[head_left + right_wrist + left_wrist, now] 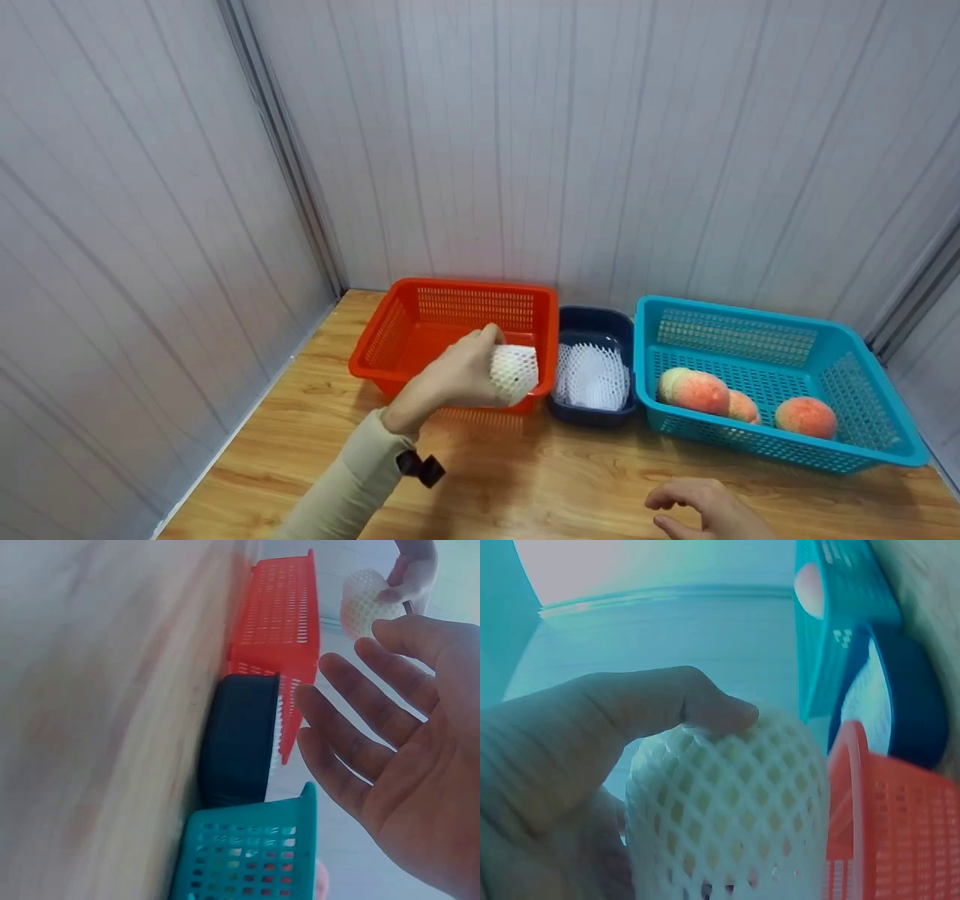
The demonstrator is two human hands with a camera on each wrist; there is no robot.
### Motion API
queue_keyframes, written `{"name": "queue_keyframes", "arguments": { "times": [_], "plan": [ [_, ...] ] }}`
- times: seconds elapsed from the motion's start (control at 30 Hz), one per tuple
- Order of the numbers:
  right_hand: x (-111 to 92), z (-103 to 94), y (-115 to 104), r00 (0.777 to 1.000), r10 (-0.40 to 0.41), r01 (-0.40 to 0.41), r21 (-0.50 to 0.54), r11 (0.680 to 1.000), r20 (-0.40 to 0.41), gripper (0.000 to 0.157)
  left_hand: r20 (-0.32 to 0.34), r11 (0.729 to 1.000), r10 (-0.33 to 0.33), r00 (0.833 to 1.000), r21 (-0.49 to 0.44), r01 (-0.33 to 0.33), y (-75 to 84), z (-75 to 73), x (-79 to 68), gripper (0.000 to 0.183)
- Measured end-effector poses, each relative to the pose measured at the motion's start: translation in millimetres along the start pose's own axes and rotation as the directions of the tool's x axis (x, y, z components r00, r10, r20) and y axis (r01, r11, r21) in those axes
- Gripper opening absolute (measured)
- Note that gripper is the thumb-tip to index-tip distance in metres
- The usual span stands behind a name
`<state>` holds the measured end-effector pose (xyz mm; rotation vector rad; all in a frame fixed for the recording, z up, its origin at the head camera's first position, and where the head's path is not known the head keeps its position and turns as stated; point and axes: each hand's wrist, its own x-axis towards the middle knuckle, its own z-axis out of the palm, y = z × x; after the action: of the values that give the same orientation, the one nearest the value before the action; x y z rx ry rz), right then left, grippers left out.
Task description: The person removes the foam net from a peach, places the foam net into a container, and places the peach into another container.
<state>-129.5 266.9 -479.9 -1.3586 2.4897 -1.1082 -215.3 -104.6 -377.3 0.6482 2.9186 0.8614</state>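
Note:
My left hand (469,367) grips a peach (727,832) wrapped in a white foam net sleeve (515,373), holding it above the right front part of the red basket (457,289). In the left wrist view the thumb lies across the top end of the net, and pale yellow and pinkish fruit shows through the mesh. My right hand (705,506) holds nothing and is low over the table in front of the blue basket, its fingers loosely bent and apart in the right wrist view.
A navy container (592,319) with white foam nets (592,377) stands between the red basket and the blue basket (750,311). Several peaches (806,417) lie in the blue one. All stand on a wooden table (300,442), close to a pale panel wall (465,150).

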Motion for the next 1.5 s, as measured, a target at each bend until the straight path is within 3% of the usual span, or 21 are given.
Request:
{"name": "queue_keyframes", "arguments": {
  "times": [0.23, 0.6, 0.87, 1.17, 1.33, 1.5],
  "plan": [
    [7, 0.6, -10, 0.999, 0.043, -0.043, -0.001, 0.999, -0.008, 0.012, -0.012, 0.995, 0.079, 0.997, -0.065, -0.079, 1.5, 15.8, -18.4, 0.069],
    [2, 4.2, -16, 0.998, 0.065, -0.065, 0.046, 0.997, -0.007, 0.012, 0.033, 0.984, 0.138, 0.99, -0.121, -0.133, 7.5, 42.5, -29.2, 0.069],
    [0, 1.5, -19, 0.994, 0.104, -0.104, 0.03, 0.994, -0.011, 0.012, 0.042, 0.971, 0.21, 0.977, -0.13, -0.203, 9.1, 62.5, -28.6, 0.072],
    [0, -0.4, -25, 0.99, 0.114, -0.116, -0.029, 0.993, -0.079, 0.013, 0.114, 0.95, 0.292, 0.95, -0.154, -0.273, 6.6, 78.3, -23.7, 0.074],
    [0, -0.3, -25, 0.991, 0.081, -0.087, -0.053, 0.995, -0.106, 0.013, 0.147, 0.947, 0.309, 0.94, -0.141, -0.289, 4.4, 86.7, -23.8, 0.072],
    [-2, -0.4, -24, 0.989, 0.11, -0.115, -0.051, 0.992, -0.095, 0.013, 0.189, 0.95, 0.298, 0.936, -0.153, -0.271, 0.6, 97.1, -22.3, 0.071]
  ]
}}
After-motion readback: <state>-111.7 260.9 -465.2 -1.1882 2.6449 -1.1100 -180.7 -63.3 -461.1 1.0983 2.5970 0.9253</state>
